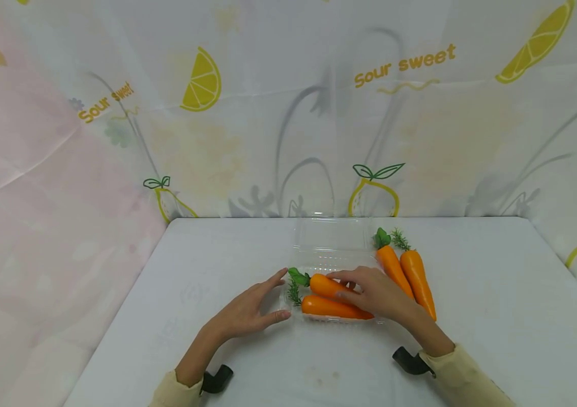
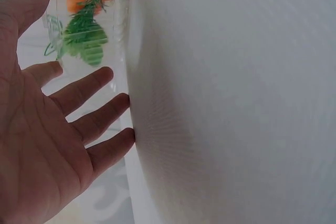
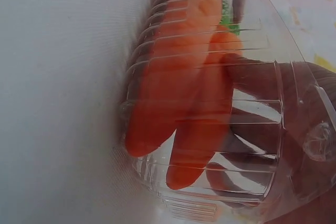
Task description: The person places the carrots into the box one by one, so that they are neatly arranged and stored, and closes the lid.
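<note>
A clear plastic clamshell box (image 1: pixel 336 320) lies on the table with its lid folded back. Inside it are two orange carrots, side by side, their green tops toward the left end. My right hand (image 1: pixel 381 291) reaches into the box and pinches the rear carrot (image 1: pixel 322 285) between thumb and fingers. The front carrot (image 1: pixel 330 307) rests along the near wall. Through the ribbed plastic, the right wrist view shows both carrots' tips and the right fingers. At the box's left end, my left hand (image 1: pixel 244 314) is spread, fingers extended beside the green leaves (image 2: pixel 86 40).
Two more carrots (image 1: pixel 417 277) lie on the white table (image 1: pixel 497 294) right of the box, behind the right forearm. The raised lid (image 1: pixel 331 233) extends toward the table's back edge. A printed cloth (image 1: pixel 278 141) hangs behind the table.
</note>
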The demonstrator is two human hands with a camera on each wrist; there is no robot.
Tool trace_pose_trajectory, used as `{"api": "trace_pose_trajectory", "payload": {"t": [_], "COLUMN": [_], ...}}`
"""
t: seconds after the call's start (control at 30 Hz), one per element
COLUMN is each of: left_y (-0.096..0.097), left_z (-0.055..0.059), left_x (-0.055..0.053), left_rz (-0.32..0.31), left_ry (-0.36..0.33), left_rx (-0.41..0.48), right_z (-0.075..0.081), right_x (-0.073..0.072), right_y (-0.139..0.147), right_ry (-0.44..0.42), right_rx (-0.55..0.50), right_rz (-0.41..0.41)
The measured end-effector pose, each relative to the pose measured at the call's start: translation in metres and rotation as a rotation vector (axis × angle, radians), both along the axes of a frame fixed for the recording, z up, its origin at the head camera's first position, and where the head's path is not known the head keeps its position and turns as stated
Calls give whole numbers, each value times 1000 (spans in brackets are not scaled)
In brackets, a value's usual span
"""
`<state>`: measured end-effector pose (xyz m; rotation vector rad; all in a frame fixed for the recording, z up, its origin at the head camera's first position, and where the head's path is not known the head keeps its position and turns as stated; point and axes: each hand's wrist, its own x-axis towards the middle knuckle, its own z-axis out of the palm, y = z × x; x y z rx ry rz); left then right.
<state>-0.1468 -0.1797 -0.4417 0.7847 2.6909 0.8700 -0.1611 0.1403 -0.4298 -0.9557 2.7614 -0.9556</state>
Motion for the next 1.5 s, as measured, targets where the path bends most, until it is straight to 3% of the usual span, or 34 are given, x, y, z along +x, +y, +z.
{"api": "trace_pose_trajectory", "payload": {"t": [0.23,0.57,0.73,1.03,1.17,1.33,1.5], "left_y": [0,0,0,0,0,1,0], "left_z": [0,0,1,2,2,2,2], "left_x": [0,-1,-1,-1,-1,0,0], "left_rz": [-2,-4,-3,0,3,-2,-9], "left_ry": [1,3,0,-9,-12,-8,8], "left_rx": [-4,-3,-7,-5,-2,5,2], "right_z": [2,0,1,15,18,16,18], "right_x": [1,0,-1,-2,-2,-2,0], "right_y": [-2,-4,-4,5,10,19,29], "right_ry": [0,77,101,58,74,192,195], "right_rx": [40,92,93,24,-10,-49,-71], "right_rz": [0,26,28,-29,-73,-177,-304]}}
